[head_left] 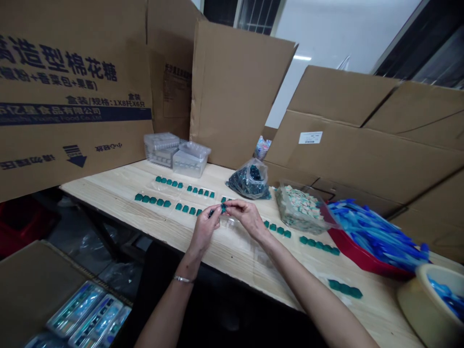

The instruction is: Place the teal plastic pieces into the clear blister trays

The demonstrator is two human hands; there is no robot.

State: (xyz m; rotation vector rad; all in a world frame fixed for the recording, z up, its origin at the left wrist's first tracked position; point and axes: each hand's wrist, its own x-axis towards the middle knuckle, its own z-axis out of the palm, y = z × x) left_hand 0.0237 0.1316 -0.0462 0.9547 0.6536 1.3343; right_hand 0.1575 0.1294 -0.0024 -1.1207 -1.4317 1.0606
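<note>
My left hand (206, 227) and my right hand (246, 216) meet over the middle of a pale wooden table (232, 251). Both pinch small teal pieces (223, 208) between fingertips, just above a clear plastic strip (232, 221) lying on the table. Rows of the same teal pieces sit in clear strips to the left (152, 199) and to the right (319, 244). A clear bag of dark teal pieces (250, 181) stands just behind my hands.
Clear tub of pale pieces (300, 208), red tray of blue sticks (377, 237) and a cream bowl (427, 304) on the right. Two clear boxes (177, 154) at the back. Cardboard boxes (72, 87) wall the table. Packed trays (87, 314) lie lower left.
</note>
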